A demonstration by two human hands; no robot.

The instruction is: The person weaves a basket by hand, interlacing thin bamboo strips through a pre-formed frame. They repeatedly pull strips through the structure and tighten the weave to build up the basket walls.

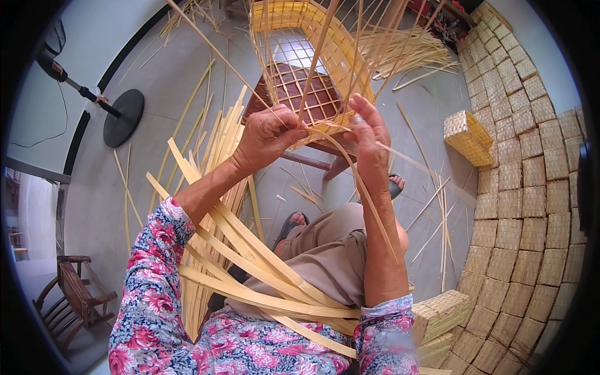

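Observation:
A yellow woven basket with an open lattice bottom and long upright strips rests on a red-brown stool. My left hand pinches a thin strip at the basket's near rim, thumb against forefinger. My right hand is at the rim's near right corner, fingers curled round a pale strip that hangs down along my forearm; the exact grip is partly hidden. Wide pale bamboo strips lie across my lap and fan out to the left beneath my left arm.
Stacked woven baskets line the right side, with a single basket beside them. Loose strips lie on the grey floor. A black stand with a round base is at left, a wooden chair at lower left.

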